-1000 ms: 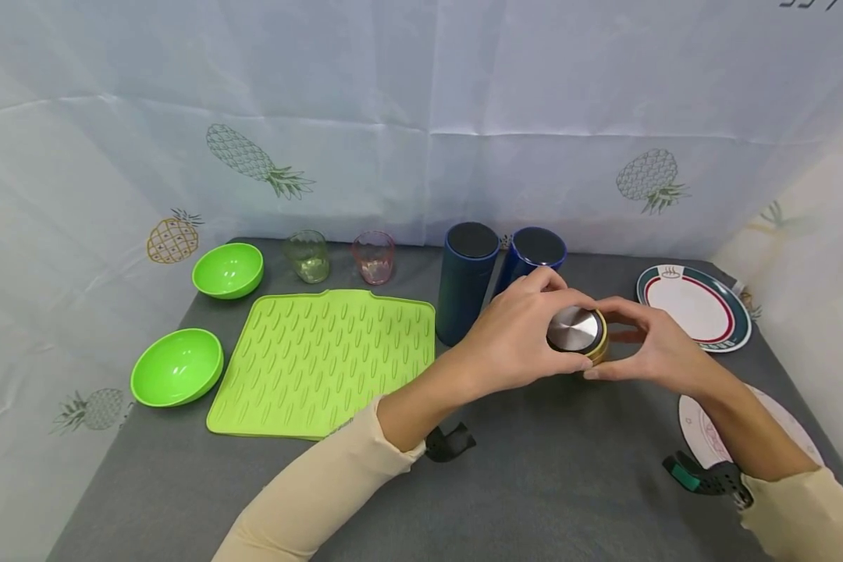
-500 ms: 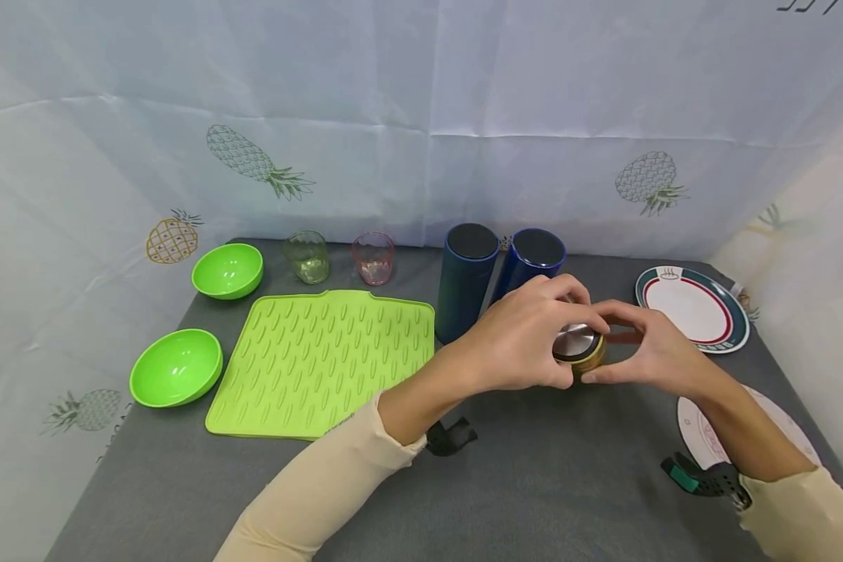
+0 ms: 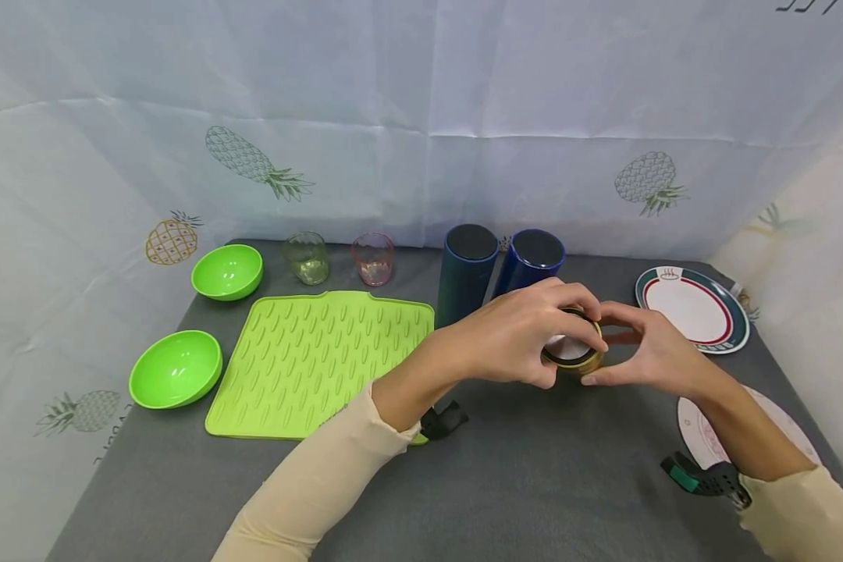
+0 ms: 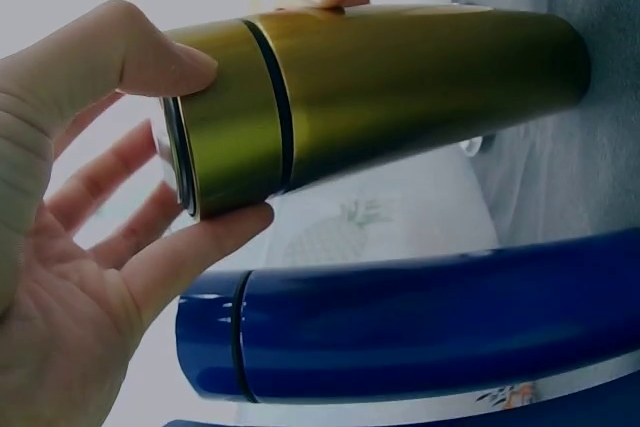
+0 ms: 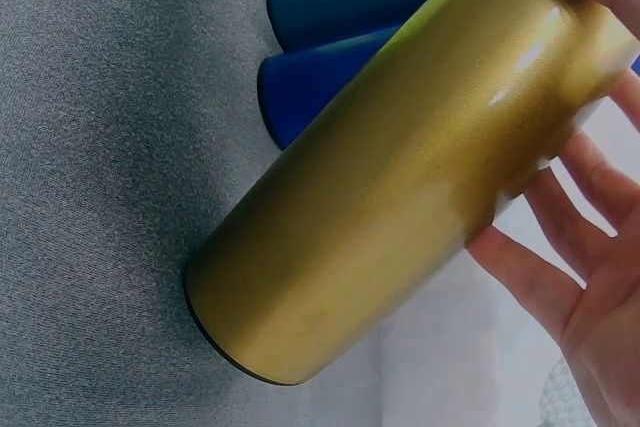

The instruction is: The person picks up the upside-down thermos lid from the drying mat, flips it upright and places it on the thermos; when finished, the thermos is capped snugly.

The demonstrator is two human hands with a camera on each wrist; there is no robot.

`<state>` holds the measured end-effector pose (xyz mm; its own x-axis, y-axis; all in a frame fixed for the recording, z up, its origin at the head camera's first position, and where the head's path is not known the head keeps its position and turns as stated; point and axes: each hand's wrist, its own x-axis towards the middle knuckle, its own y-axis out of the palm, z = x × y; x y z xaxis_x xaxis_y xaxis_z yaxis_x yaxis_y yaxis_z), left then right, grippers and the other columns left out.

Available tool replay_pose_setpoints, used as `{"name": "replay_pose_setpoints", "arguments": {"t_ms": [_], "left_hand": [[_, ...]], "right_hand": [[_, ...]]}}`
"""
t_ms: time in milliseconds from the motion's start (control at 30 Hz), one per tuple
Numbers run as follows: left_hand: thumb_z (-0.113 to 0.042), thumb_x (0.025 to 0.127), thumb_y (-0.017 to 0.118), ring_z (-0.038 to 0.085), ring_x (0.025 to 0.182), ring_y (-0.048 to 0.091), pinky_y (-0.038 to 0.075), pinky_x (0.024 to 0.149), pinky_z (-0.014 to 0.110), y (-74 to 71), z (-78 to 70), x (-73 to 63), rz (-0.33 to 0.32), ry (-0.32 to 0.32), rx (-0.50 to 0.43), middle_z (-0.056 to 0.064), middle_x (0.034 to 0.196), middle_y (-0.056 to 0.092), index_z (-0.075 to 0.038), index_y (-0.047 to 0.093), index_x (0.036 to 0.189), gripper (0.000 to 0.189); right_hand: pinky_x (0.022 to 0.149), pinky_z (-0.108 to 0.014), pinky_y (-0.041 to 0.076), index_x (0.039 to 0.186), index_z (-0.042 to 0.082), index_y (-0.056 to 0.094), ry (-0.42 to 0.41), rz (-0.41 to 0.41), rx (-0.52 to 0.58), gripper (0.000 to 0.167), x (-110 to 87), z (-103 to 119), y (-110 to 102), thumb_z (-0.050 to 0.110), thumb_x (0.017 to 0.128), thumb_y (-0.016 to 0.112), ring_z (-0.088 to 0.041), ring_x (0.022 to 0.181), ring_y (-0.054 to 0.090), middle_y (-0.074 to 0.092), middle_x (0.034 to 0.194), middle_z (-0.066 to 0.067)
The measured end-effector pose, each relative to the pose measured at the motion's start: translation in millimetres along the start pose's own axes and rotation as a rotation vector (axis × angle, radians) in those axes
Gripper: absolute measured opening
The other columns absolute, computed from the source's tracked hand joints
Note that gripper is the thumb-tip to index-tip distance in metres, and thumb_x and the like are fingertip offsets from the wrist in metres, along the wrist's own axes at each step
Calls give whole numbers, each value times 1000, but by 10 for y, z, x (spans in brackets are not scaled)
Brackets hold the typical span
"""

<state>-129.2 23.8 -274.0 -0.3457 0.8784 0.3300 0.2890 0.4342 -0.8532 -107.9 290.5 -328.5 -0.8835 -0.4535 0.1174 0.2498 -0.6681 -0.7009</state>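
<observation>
A gold thermos stands on the table, leaning a little in the head view. My left hand pinches its lid from above, thumb on one side and a finger on the other in the left wrist view. A dark ring shows between lid and body. My right hand grips the upper body of the thermos below the lid, with thumb and fingers on opposite sides. Just behind the left hand is a blue thermos. Beside that stands a dark teal thermos.
On the left lie a green drying mat and two green bowls, one nearer and one farther. Behind the mat stand a greenish glass and a pink glass. To the right are a rimmed plate and a white plate.
My left hand has turned on the lid and shifted slightly left, its wrist swinging left. The thermos top has tipped slightly left. My right hand has stayed nearly still around the body.
</observation>
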Motion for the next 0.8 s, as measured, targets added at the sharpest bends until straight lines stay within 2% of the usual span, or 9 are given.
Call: {"name": "replay_pose_setpoints", "arguments": {"t_ms": [333, 467, 533, 633, 800], "left_hand": [[1, 77, 65, 15, 124, 51, 44, 94, 16, -17, 29, -4, 28, 63, -21, -1, 131, 60, -22, 78, 112, 44], [4, 80, 62, 17, 123, 53, 43, 96, 18, 12, -18, -6, 3, 43, -25, 2, 134, 60, -20, 77, 115, 45], [2, 82, 63, 17, 122, 54, 43, 99, 19, 39, -65, -9, -21, 0, -11, 3, 135, 59, -19, 75, 118, 43], [-7, 87, 70, 14, 121, 53, 45, 100, 17, 77, -154, -21, -58, -111, 32, 0, 134, 58, -22, 73, 124, 40], [-28, 86, 82, 10, 116, 51, 49, 87, 12, 118, -274, -28, -115, -336, 67, -6, 129, 57, -28, 71, 128, 43]], "right_hand": [[92, -10, 52, 125, 22, 65, 8, 9, -4, 65, -8, 11, 10, 9, 67, 93, 1, 105, 64, 68, 115, 14], [91, -9, 51, 128, 20, 64, 16, -3, -4, 67, -32, 13, 11, 8, 68, 92, 3, 106, 63, 67, 117, 17], [91, -9, 51, 130, 19, 63, 16, -8, -5, 69, -43, 17, 11, 8, 68, 92, 4, 107, 63, 66, 119, 18], [90, -9, 51, 131, 21, 63, 10, -10, -13, 70, -44, 27, 13, 8, 68, 92, 4, 107, 62, 66, 120, 18], [91, -10, 51, 129, 20, 64, 8, -20, -15, 69, -23, 31, 12, 8, 68, 93, 4, 107, 62, 67, 118, 17]]}}
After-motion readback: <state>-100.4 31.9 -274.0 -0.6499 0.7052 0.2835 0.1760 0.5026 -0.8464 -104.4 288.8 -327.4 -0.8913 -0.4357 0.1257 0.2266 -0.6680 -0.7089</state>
